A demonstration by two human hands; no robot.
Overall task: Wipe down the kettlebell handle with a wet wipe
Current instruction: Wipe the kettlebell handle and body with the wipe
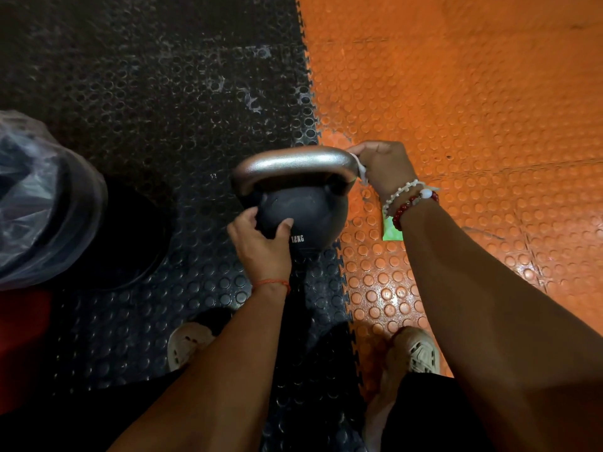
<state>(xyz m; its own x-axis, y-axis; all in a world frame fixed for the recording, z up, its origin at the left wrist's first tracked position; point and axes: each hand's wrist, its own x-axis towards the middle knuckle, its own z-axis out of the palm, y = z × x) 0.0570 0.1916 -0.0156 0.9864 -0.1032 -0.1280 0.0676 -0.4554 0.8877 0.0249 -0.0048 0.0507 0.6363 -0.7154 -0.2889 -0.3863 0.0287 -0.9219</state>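
Seen from above, a black kettlebell (303,216) stands upright on the floor, on the seam where a black studded mat (163,93) meets an orange studded mat (473,93). The left hand (261,243) cups the round body, fingers and thumb curled against it. The right hand (383,169) is closed around the right end of the silver handle (293,163), pinching a white wet wipe (361,172) against the metal. The handle runs left to right – arched over the ball – and the "12KG" marking faces the person.

Black kettlebell (301,220), silvery handle (293,163); studded black-and-orange mats (456,93), seemingly.
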